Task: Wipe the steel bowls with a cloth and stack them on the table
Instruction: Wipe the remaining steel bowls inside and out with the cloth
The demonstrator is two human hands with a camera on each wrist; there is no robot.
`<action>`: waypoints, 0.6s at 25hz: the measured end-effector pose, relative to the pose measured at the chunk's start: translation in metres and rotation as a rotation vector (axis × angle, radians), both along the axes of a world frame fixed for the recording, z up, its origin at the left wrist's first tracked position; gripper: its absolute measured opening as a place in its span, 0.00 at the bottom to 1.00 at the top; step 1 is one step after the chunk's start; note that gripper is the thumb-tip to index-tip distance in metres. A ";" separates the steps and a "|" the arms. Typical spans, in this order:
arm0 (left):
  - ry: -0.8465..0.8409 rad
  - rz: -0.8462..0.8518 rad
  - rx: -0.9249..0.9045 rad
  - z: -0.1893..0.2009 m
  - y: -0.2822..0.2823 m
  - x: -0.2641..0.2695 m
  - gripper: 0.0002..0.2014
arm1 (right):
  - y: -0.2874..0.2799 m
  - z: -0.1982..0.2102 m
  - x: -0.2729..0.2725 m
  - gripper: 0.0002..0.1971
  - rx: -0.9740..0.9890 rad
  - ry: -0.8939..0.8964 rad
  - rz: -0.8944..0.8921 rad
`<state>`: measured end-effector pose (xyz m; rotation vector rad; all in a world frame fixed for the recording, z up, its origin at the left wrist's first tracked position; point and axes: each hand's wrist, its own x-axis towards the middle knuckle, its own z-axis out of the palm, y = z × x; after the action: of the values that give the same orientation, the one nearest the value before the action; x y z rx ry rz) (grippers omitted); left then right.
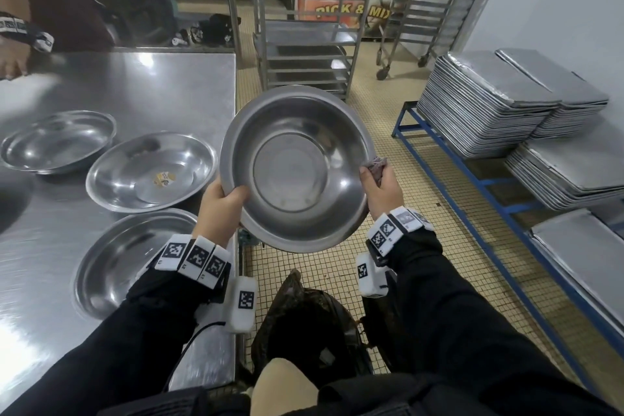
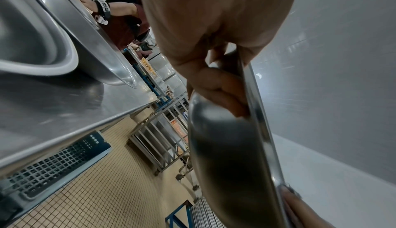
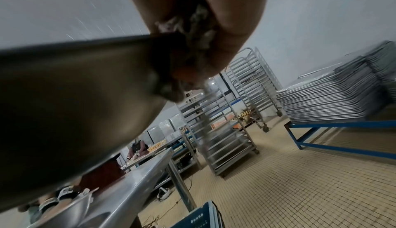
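I hold a large steel bowl (image 1: 297,165) up in the air beside the table, its inside facing me. My left hand (image 1: 224,199) grips its lower left rim, thumb inside, fingers curled behind as the left wrist view shows (image 2: 218,86). My right hand (image 1: 380,186) grips the right rim through a crumpled greyish-pink cloth (image 1: 374,165), the cloth (image 3: 193,33) pinched against the bowl's edge (image 3: 75,45). Three more steel bowls lie separately on the steel table (image 1: 162,78): one at the far left (image 1: 57,142), one in the middle (image 1: 152,170), one nearest me (image 1: 131,260).
Another person's hand (image 1: 13,61) rests on the table's far left. Stacks of metal trays (image 1: 489,101) sit on a blue frame to the right. Wheeled tray racks (image 1: 304,20) stand ahead on the tiled floor. A dark bag (image 1: 304,314) lies by my legs.
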<state>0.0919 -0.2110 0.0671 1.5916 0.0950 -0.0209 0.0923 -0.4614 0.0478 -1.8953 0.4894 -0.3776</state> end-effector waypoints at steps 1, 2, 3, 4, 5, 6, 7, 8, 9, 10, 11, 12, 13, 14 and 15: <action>0.019 -0.012 -0.018 0.000 0.002 0.001 0.10 | -0.001 0.000 -0.001 0.11 0.026 0.016 0.014; 0.023 -0.021 -0.039 0.001 0.002 0.003 0.09 | 0.000 -0.001 -0.002 0.11 0.045 0.020 0.006; 0.014 -0.019 -0.060 0.000 0.002 0.003 0.10 | 0.003 -0.004 -0.004 0.10 0.059 0.005 -0.023; -0.017 -0.002 -0.068 0.000 0.001 0.004 0.10 | 0.007 -0.006 -0.005 0.10 0.076 -0.028 -0.062; -0.061 0.011 -0.072 -0.001 0.000 0.003 0.11 | 0.012 -0.008 -0.006 0.10 0.105 -0.069 -0.104; -0.096 -0.004 -0.087 -0.003 -0.002 0.002 0.14 | 0.018 -0.009 -0.006 0.10 0.152 -0.112 -0.144; -0.115 -0.043 -0.101 -0.005 -0.005 0.001 0.20 | 0.026 -0.008 -0.008 0.11 0.224 -0.153 -0.180; -0.108 -0.088 -0.093 -0.007 -0.009 -0.001 0.26 | 0.034 -0.008 -0.008 0.13 0.313 -0.193 -0.210; -0.094 -0.121 -0.064 -0.008 -0.014 -0.003 0.28 | 0.041 -0.007 -0.008 0.15 0.395 -0.224 -0.232; -0.090 -0.133 -0.035 -0.008 -0.020 -0.006 0.25 | 0.047 -0.005 -0.007 0.17 0.440 -0.238 -0.240; -0.092 -0.123 -0.019 -0.007 -0.026 -0.008 0.20 | 0.053 -0.003 -0.007 0.18 0.453 -0.235 -0.229; -0.091 -0.096 -0.026 -0.006 -0.030 -0.009 0.15 | 0.056 -0.002 -0.007 0.19 0.447 -0.226 -0.198; -0.075 -0.052 -0.048 -0.005 -0.032 -0.009 0.11 | 0.058 -0.003 -0.006 0.18 0.435 -0.211 -0.153; -0.050 -0.005 -0.077 -0.005 -0.030 -0.006 0.08 | 0.058 -0.003 -0.007 0.17 0.414 -0.187 -0.101; -0.027 0.033 -0.095 -0.005 -0.026 -0.002 0.06 | 0.057 -0.004 -0.008 0.15 0.376 -0.153 -0.054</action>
<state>0.0901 -0.2373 0.0617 1.4949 0.0980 0.0215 0.0842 -0.4045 0.0442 -1.4808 0.4728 -0.4295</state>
